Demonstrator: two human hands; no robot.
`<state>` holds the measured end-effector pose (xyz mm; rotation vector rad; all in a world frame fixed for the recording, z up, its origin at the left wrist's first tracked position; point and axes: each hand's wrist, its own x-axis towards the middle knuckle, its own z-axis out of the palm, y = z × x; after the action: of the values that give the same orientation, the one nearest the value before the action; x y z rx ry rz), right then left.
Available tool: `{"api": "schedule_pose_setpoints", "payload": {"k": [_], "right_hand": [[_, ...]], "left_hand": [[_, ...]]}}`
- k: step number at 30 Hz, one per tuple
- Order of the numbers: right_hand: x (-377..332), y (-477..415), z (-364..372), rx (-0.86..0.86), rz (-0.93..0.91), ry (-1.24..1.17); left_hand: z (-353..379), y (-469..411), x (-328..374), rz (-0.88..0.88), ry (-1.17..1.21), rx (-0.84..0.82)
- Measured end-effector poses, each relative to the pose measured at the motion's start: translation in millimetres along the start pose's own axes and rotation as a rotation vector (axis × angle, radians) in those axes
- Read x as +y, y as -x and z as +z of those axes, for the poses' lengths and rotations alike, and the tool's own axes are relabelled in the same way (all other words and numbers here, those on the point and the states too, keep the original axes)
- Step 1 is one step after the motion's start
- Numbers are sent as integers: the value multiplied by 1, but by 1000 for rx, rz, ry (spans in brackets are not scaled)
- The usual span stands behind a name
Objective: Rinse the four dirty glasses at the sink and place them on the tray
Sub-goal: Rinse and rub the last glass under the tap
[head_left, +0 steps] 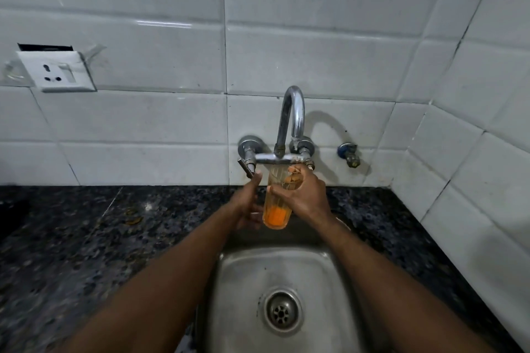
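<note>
At the bottom centre of the frame the steel sink [243, 281] lies with its drain [282, 311] showing and no glass in it; above it both forearms reach up to mid-frame; the right hand [301, 195] wraps its fingers and thumb round the upper part of a ribbed glass [275, 209], held upright just under the tap's crossbar with orange residue in its base; the left hand [246, 203] is loosely spread beside the glass, thumb stretched up to the tap lever [246, 167]; no stream shows from the spout [292, 114]; so this glass looks unrinsed, water seemingly not yet on; the tray and other glasses are out of sight, so their count cannot be judged.
</note>
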<state>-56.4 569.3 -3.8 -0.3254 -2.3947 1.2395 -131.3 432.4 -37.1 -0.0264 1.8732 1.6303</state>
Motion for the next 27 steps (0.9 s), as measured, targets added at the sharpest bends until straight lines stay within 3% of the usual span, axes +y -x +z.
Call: {"api": "schedule_pose_setpoints", "payload": {"k": [3,6,9,11,15,17,20,24,25,27], "right_hand": [[-5,5,-1,-44,27,-54],[-7,11,-3,-141,47,-13],[3,22,-7,-30,-179,262],[13,27,-11,-87,-279,311],[3,24,-27,-694,-27,112],[-5,13,-33,-892,45,135],[0,-7,-30,-933,-90,308],[12,-11,-21,-895,-678,844],[11,-8,-20,-884,-701,870],[11,-2,-14,-946,-427,715]], "left_hand": [[20,6,-30,-164,384,-321],[36,10,-39,-105,612,-306],[36,7,-39,-84,520,-127],[29,4,-42,-79,449,-39],[15,1,-48,-14,270,79],[11,8,-46,42,199,11],[6,14,-39,94,203,-32],[-12,12,-25,-23,43,-45],[-16,9,-24,-16,24,-71],[-18,8,-28,57,112,-83]]}}
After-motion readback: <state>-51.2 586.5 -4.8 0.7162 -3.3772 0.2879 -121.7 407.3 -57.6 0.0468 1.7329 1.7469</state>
